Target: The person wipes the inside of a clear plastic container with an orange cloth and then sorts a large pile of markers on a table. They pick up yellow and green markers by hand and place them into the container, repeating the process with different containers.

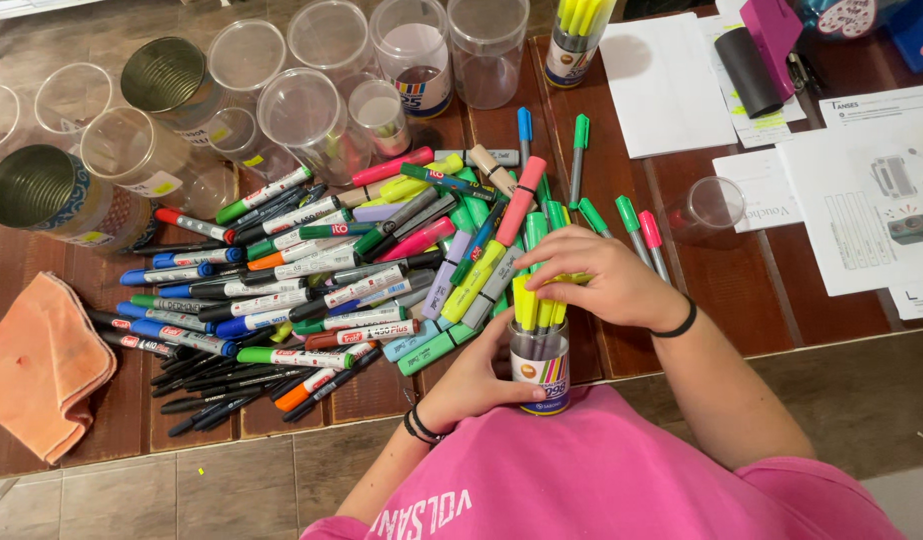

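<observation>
My left hand (471,380) grips a small clear plastic cup (541,372) that stands near the table's front edge, with several yellow highlighters (537,305) upright in it. My right hand (596,275) rests on top of those highlighters, fingers curled over their caps, with a black band on the wrist. To the left of both hands spreads a big pile of markers and highlighters (321,270) in green, blue, red, pink and black, lying flat on the wooden table (761,290).
Several empty clear plastic cups (311,115) and two metal tins (166,75) stand at the back left. Another cup of yellow highlighters (573,40) stands at the back. An orange cloth (36,365) lies at the left, papers (871,190) at the right, a small cup (709,208) beside them.
</observation>
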